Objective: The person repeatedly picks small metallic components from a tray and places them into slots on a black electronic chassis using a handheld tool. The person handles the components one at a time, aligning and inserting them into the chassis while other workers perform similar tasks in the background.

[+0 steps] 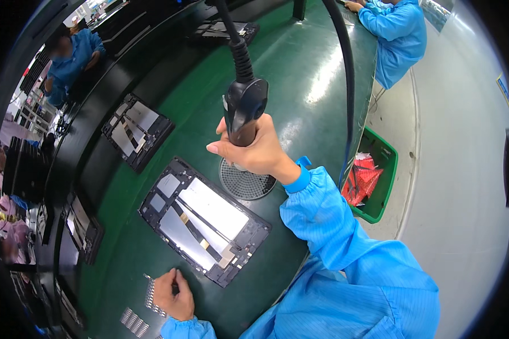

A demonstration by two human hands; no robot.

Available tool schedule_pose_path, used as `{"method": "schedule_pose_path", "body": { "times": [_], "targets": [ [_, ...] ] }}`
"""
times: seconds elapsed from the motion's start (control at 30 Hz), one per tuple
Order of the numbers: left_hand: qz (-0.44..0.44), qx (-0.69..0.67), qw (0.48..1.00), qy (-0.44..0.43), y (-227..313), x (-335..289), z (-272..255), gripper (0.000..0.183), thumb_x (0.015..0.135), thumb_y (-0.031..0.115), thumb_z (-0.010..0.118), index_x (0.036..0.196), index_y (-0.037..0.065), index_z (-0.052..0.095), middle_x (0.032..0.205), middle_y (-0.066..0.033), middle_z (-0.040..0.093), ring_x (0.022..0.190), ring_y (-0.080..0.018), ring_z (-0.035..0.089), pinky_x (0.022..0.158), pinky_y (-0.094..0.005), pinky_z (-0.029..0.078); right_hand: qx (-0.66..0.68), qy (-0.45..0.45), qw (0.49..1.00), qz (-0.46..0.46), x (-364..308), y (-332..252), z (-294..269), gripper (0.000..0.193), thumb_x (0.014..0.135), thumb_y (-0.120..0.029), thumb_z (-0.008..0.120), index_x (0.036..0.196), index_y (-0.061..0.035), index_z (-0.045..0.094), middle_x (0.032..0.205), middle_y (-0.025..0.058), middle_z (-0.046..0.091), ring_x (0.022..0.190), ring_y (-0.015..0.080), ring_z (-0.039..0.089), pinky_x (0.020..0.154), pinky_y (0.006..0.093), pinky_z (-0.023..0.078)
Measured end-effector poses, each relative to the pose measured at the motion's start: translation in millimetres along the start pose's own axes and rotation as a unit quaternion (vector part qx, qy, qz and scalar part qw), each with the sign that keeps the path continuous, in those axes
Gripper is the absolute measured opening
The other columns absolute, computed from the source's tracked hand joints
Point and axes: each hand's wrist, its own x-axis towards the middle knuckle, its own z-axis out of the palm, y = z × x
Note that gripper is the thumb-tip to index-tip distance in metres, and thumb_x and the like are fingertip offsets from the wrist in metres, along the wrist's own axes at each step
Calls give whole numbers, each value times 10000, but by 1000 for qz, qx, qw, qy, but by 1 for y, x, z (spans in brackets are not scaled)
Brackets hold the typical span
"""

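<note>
1. Right hand [257, 148], one: I am gripping the lower end of a black handheld tool [246, 104], fingers and thumb wrapping round it; its ribbed cord is running upward.
2. Grey round disc [246, 184], one: lying over the green bench [300, 113], just below my right hand; whether the tool is touching it, I cannot tell.
3. Open tablet [203, 223], one: lying on the bench in front of me, between my two hands, showing its silver and white insides.
4. Left hand [174, 295], one: I am curling it at the bench edge of the tablet, thumb close to the fingers; whether I am pinching anything, I cannot tell.
5. Silver pieces [134, 322], in rows: lying beside and partly under my left hand.
6. Second tablet [137, 131], also open: lying farther off, to the left.
7. Green bin [391, 169]: standing at my right, holding red packets [365, 181].
8. Co-worker [398, 37], in blue: sitting at the bench's far right.
</note>
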Motion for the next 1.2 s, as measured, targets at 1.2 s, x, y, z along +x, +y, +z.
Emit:
{"method": "schedule_pose_path", "body": {
  "times": [1.2],
  "targets": [
    [-28, -165, 985, 40, -10, -9, 15, 158, 752, -23, 670, 907, -9, 649, 808, -131, 609, 643, -243, 601, 557, -305, 475, 27, -127, 990, -47, -19, -7, 117, 280, 725, 79, 689, 929, 15, 510, 615, 83, 603, 486, 134, 570, 453, 250, 456]
  ]
}}
